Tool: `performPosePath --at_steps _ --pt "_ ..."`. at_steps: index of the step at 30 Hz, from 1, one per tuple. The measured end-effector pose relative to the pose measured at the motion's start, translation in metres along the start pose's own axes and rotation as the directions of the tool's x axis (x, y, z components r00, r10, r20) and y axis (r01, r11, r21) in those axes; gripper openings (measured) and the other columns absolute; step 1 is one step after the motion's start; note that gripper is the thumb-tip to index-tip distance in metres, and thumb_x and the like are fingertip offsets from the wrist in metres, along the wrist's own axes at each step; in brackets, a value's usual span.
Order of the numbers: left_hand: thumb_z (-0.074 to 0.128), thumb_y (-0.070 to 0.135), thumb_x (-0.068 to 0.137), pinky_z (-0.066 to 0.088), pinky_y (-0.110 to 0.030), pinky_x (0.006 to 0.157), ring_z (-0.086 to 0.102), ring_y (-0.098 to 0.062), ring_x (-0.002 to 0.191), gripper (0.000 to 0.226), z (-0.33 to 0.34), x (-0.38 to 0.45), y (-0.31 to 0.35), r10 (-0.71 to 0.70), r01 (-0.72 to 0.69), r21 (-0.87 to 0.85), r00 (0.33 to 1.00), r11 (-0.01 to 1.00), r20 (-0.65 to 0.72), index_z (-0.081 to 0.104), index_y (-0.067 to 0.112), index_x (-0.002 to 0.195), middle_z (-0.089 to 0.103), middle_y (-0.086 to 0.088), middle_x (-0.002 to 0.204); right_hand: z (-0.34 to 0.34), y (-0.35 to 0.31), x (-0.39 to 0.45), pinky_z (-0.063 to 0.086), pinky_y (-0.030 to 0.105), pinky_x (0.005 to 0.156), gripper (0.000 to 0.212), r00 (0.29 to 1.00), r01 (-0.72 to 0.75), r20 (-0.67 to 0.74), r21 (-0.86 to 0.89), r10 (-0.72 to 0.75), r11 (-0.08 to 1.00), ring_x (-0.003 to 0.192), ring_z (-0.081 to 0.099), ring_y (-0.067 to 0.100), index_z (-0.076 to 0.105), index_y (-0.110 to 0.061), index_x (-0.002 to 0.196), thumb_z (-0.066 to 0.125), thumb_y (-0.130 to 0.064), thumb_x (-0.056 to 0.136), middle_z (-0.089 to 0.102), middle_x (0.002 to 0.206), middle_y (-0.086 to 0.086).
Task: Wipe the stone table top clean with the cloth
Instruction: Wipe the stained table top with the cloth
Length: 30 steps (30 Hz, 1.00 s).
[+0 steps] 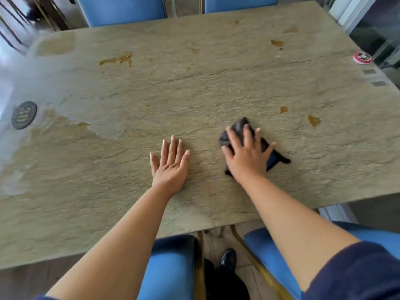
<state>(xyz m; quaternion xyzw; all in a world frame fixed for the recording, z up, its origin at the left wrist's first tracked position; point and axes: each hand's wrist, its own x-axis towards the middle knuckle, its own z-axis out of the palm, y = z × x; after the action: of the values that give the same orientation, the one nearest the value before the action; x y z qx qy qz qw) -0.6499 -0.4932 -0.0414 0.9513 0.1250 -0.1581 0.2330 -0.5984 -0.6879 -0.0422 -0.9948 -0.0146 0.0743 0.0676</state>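
The stone table top [194,87] is beige-green and veined, with brown spill stains: a splatter at the far left [118,59], spots at the far right [277,42] and two near my right hand [313,121]. A wet patch [65,126] spreads at the left. My right hand [246,154] lies flat with spread fingers on a dark grey cloth [240,125], pressing it to the table. My left hand [171,163] rests flat on the bare stone beside it, fingers apart, holding nothing.
A dark round coaster [24,115] lies at the left edge and a red-and-white round disc [362,58] at the far right edge. Blue chairs stand at the far side [123,9] and at the near side [171,267] under my arms.
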Motion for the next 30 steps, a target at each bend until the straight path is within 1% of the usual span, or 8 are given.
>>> performPosePath --at_steps 3,6,12,16,19,22,26,30 --pt "0.007 0.05 0.101 -0.025 -0.037 0.113 -0.023 0.002 0.141 0.052 -0.001 0.006 -0.004 0.005 0.003 -0.146 0.999 0.989 0.052 -0.002 0.04 0.151 -0.017 0.026 0.154 -0.003 -0.011 -0.004 0.0 0.065 0.111 0.051 0.998 -0.057 0.004 0.028 0.057 0.998 0.147 -0.006 0.027 0.012 -0.047 0.147 0.016 -0.056 0.097 0.003 0.161 -0.002" --pt "0.011 0.049 0.101 -0.018 -0.044 0.117 -0.013 0.0 0.145 0.049 0.0 0.013 -0.012 0.046 -0.036 -0.281 0.999 0.959 0.029 0.009 0.045 0.15 -0.006 0.023 0.159 0.012 -0.045 -0.06 0.002 0.062 0.113 0.051 0.961 0.274 -0.024 -0.028 -0.274 0.961 0.147 -0.003 0.028 0.013 -0.04 0.149 0.015 -0.049 0.099 0.006 0.161 0.001" --pt "0.009 0.042 0.102 -0.021 -0.034 0.115 -0.014 0.004 0.143 0.045 -0.004 0.004 -0.002 0.032 -0.019 -0.294 0.999 0.956 0.038 0.011 0.049 0.147 -0.006 0.025 0.158 0.013 -0.007 -0.079 -0.001 0.053 0.117 0.049 0.54 0.839 0.15 -0.024 -0.828 0.543 0.148 0.002 0.021 0.024 -0.045 0.145 0.027 -0.05 0.097 0.015 0.16 -0.005" --pt "0.006 0.041 0.103 -0.023 -0.036 0.114 -0.021 -0.001 0.143 0.05 -0.006 0.002 0.004 -0.01 0.013 -0.094 0.999 0.995 0.037 -0.003 0.039 0.152 -0.016 0.021 0.157 -0.002 0.06 -0.031 0.01 0.053 0.116 0.053 0.934 0.356 -0.011 -0.076 -0.358 0.931 0.148 -0.002 0.02 0.018 -0.044 0.147 0.012 -0.054 0.096 0.01 0.161 -0.003" --pt "0.005 0.047 0.101 -0.022 -0.045 0.114 -0.027 -0.008 0.142 0.054 0.003 -0.001 0.019 -0.081 0.081 0.017 0.997 0.997 -0.013 -0.009 0.034 0.151 -0.023 0.014 0.157 -0.006 0.068 -0.023 0.006 0.051 0.117 0.054 0.995 -0.069 -0.08 -0.022 0.067 0.997 0.147 0.002 0.022 0.014 -0.035 0.151 0.018 -0.048 0.099 0.002 0.161 -0.001" --pt "0.009 0.053 0.099 -0.023 -0.047 0.112 -0.028 -0.016 0.144 0.061 0.014 0.003 0.052 -0.183 0.173 -0.108 0.979 0.979 -0.091 -0.002 0.028 0.153 -0.021 0.01 0.159 0.0 0.045 -0.041 0.007 0.05 0.115 0.054 0.95 0.295 -0.103 -0.013 -0.295 0.955 0.146 0.017 0.023 0.024 -0.031 0.149 0.025 -0.044 0.097 0.012 0.16 -0.001" --pt "0.015 0.045 0.103 -0.018 -0.041 0.117 -0.011 -0.003 0.146 0.052 0.037 0.003 0.108 -0.078 -0.016 -0.403 0.973 0.915 -0.216 0.016 0.031 0.153 0.001 0.016 0.161 -0.008 0.067 -0.028 -0.003 0.044 0.118 0.053 0.674 0.733 0.09 0.04 -0.733 0.679 0.147 0.005 0.014 0.021 -0.035 0.148 0.026 -0.042 0.096 0.009 0.16 -0.008" --pt "0.01 0.046 0.102 -0.017 -0.04 0.117 -0.013 -0.001 0.146 0.053 0.069 -0.001 0.163 -0.116 0.016 -0.346 0.956 0.938 -0.268 0.006 0.034 0.153 0.001 0.02 0.16 -0.018 0.116 0.04 0.01 0.047 0.116 0.051 0.833 0.552 -0.043 0.012 -0.551 0.834 0.145 0.021 0.02 0.03 -0.035 0.146 0.035 -0.038 0.095 0.024 0.157 0.0"
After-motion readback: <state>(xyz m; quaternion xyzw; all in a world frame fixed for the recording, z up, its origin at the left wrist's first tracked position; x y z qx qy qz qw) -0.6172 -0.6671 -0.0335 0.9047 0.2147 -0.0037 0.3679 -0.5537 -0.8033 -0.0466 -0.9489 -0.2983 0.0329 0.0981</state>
